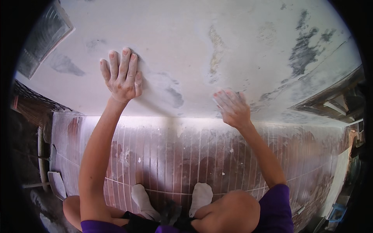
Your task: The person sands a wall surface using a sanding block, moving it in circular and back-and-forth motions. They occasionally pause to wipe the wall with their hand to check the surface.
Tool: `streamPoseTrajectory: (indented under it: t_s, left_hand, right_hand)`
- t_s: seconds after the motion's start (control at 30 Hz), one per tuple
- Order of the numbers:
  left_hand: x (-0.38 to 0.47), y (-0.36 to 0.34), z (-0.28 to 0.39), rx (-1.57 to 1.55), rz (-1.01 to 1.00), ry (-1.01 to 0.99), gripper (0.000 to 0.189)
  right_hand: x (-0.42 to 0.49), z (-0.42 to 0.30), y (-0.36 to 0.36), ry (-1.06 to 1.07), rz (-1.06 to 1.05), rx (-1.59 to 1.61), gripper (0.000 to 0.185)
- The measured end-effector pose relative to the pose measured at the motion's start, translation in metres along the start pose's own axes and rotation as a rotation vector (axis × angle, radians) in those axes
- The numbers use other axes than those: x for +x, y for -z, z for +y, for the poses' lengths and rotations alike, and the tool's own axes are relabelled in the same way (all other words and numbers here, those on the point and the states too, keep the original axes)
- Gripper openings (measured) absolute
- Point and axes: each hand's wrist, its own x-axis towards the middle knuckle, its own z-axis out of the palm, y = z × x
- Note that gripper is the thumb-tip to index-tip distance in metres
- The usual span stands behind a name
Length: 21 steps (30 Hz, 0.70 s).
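Note:
A pale plastered wall [180,38] with grey stains and rough patches rises before me. My left hand [123,78] rests palm down against it, fingers spread and coated in white dust, with nothing in its grip. Lower and to the right, my right hand [234,107] lies against the same wall, blurred and also dusty. Its fingers point up and left. Whether something thin sits under those fingers is hidden. Just above the right hand a rough, flaking patch [216,51] runs up the wall.
Dusty reddish floor tiles [186,157] with pale flecks meet the wall's foot. My socked feet [201,198] stand on them. A window [43,38] is at upper left, a dark-framed opening [335,99] at right. A blue plastic object [337,212] is at lower right.

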Motion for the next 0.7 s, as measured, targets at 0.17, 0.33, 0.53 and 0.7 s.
streamPoseTrajectory:
  t_s: [0.17,0.33,0.53,0.7]
  left_hand:
    - [0.0,0.006,-0.008,-0.005,-0.044,-0.07,0.05]
    - [-0.001,0.005,-0.008,-0.026,-0.02,-0.086,0.05]
    - [-0.003,0.002,-0.004,-0.008,0.0,-0.07,0.05]
    - [-0.001,0.008,-0.008,-0.021,-0.033,-0.091,0.05]
  right_hand:
    - [0.058,-0.032,0.0,0.133,-0.041,0.028,0.058]
    - [0.012,0.011,0.021,0.109,-0.104,-0.018,0.06]
    - [0.035,-0.013,0.026,0.056,-0.178,0.251,0.063]
    - [0.052,-0.023,0.02,0.136,-0.139,0.152,0.059]
